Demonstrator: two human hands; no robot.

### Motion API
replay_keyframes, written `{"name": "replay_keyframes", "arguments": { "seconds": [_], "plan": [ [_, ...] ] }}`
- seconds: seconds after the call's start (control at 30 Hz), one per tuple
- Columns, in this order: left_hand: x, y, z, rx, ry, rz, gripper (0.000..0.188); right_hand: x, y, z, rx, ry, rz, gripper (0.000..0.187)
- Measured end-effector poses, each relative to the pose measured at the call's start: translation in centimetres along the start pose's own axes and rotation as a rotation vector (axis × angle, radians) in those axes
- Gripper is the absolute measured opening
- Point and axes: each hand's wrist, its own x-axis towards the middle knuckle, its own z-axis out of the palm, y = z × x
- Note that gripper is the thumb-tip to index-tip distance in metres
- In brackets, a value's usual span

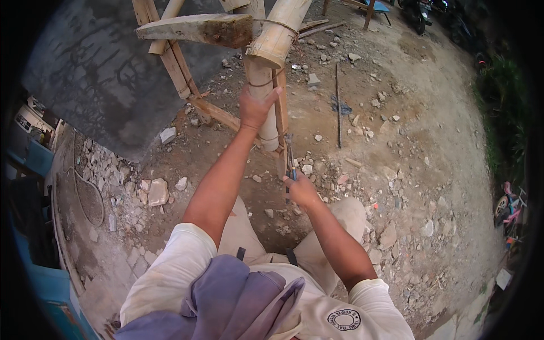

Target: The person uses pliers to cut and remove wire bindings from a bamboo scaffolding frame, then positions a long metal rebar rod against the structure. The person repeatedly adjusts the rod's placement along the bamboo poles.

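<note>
Far left: rubble (158,192) beside the grey slab (107,90). Next, the frame's slanted leg (177,71) is up, with a plank (195,29) across the top and a low brace (218,111) running right toward the pole's foot. Looks assembled on this side; joint firmness can't be told.

Centre: left hand (258,109) is wrapped round the bamboo pole (269,126), thumb to the right side. Pole stands against a batten (282,102), under the thick bamboo (277,37). Wire done, by the look of it: upper loop (260,85) above the hand, lower loop (270,138) near the foot, another round the thick bamboo. Tightness of each: can't tell.

Just right of the foot: tool (291,163), head up by the lower loop; contact unclear. Right hand (303,191) is closed on its handle. Judging by that, lower tie is the step in hand, probably late on; finishing and checking it seem left.

Far right: loose rod (339,105) on the dirt, unused.
</note>
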Motion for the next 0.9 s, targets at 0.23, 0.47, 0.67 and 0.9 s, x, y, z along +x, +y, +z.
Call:
{"name": "replay_keyframes", "arguments": {
  "seconds": [0.23, 0.47, 0.67, 0.9],
  "plan": [
    [0.1, -0.3, 0.1, -0.040, 0.065, 0.051, 0.061, -1.3, -3.9, 2.4, 0.295, -0.046, 0.243, 0.036],
    [-0.1, -0.2, -0.4, -0.041, 0.027, 0.023, 0.063, -1.6, -6.7, 3.1, 0.276, 0.008, 0.266, 0.032],
    [0.3, -0.8, -0.4, -0.067, -0.016, -0.004, 0.063, -0.7, -7.1, -0.2, -0.040, -0.032, 0.194, 0.032],
    [0.4, -0.9, -0.6, -0.030, -0.009, 0.092, 0.069, 0.8, -14.7, -10.3, -1.114, -0.201, -0.161, 0.040]
  ]
}}
